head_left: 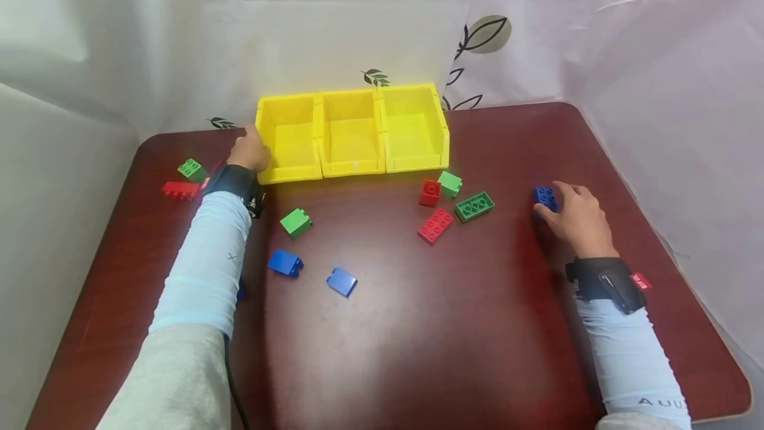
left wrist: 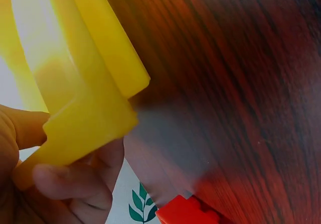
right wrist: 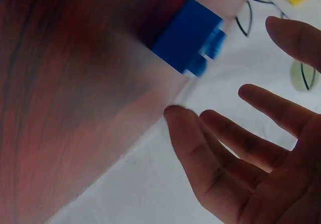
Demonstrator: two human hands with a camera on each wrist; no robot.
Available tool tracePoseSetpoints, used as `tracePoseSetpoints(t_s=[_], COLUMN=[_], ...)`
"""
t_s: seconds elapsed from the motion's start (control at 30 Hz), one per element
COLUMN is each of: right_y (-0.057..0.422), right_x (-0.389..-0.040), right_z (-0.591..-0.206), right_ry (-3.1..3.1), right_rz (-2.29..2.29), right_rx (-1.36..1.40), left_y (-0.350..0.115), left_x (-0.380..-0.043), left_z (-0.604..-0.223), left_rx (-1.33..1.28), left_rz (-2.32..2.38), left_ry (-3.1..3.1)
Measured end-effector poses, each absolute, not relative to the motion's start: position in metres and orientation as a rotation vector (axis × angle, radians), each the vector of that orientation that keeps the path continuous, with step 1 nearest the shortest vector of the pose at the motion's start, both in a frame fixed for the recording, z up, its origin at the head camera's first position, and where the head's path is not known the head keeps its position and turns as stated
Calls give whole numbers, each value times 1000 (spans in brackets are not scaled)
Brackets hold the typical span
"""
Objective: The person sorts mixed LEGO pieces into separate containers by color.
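My left hand point(head_left: 249, 151) grips the side wall of the leftmost yellow bin point(head_left: 292, 174). In the left wrist view the thumb is on one side of that yellow wall point(left wrist: 95, 116) and curled fingers point(left wrist: 75, 184) are on the other. Out at the right of the table, my right hand point(head_left: 577, 221) is beside a blue brick point(head_left: 544, 198). The right wrist view shows a gap between its spread fingers point(right wrist: 198, 156) and the blue brick point(right wrist: 185, 35), whose studs face sideways there.
Two more yellow bins point(head_left: 353, 168) join the first in a row. Before them lie red bricks point(head_left: 435, 225), green bricks point(head_left: 474, 206) and blue bricks point(head_left: 284, 262). A red brick point(head_left: 181, 190) and a green brick point(head_left: 191, 169) sit left of my left hand. White patterned cloth point(head_left: 358, 18) hangs behind.
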State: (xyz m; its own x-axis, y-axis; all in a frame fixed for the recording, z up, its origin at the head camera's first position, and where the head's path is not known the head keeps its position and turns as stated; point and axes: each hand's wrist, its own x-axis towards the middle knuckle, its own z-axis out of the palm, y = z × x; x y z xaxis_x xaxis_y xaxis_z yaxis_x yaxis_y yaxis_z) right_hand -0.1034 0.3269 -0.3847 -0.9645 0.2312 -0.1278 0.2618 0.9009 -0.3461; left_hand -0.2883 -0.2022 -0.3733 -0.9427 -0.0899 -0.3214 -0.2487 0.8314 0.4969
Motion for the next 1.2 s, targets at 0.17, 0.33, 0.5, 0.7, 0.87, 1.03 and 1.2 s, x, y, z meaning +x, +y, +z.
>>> tracePoseSetpoints(t_s=[0.17, 0.33, 0.5, 0.7, 0.87, 1.03, 1.2], right_y=[325, 323, 322, 323, 322, 323, 325], right_x=[-111, -112, -116, -118, -120, -120, -119], right_z=[-393, -397, -399, -403, -402, -400, -402], right_ry=[2958, 3014, 3025, 3024, 3009, 3004, 2993], right_rz=[-473, -459, -475, -485, -479, -477, -483], right_rx=[402, 416, 445, 469, 467, 459, 450], left_y=[-203, -200, -199, -197, -198, -198, -199], left_x=[-288, -290, -289, -287, -286, -287, -287], left_z=[-377, -377, -376, -377, -373, -371, -374], left_rx=[-278, -273, -296, -311, -317, -312, -321], left_rz=[829, 836, 845, 858, 862, 867, 876], left_ry=[2742, 2763, 2750, 2738, 2731, 2732, 2722])
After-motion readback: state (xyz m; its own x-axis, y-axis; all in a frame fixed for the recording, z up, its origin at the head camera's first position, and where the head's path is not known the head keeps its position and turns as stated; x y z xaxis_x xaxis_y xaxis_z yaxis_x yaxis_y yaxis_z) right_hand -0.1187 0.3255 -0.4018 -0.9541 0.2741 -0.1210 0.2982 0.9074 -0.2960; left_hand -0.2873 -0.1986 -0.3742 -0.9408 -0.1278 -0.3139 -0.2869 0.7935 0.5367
